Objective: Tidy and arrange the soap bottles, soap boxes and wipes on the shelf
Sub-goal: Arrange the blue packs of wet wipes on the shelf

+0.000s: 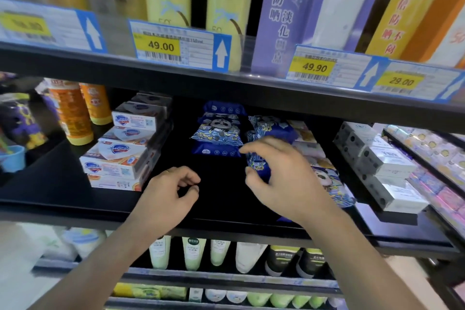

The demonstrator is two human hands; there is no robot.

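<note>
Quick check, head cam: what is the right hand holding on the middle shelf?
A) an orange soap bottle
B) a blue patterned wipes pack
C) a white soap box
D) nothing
B: the right hand has its fingers and thumb curled round a blue patterned wipes pack beside the stack of matching blue packs, while the left hand hangs loosely curled over the black shelf, holding nothing.
</note>
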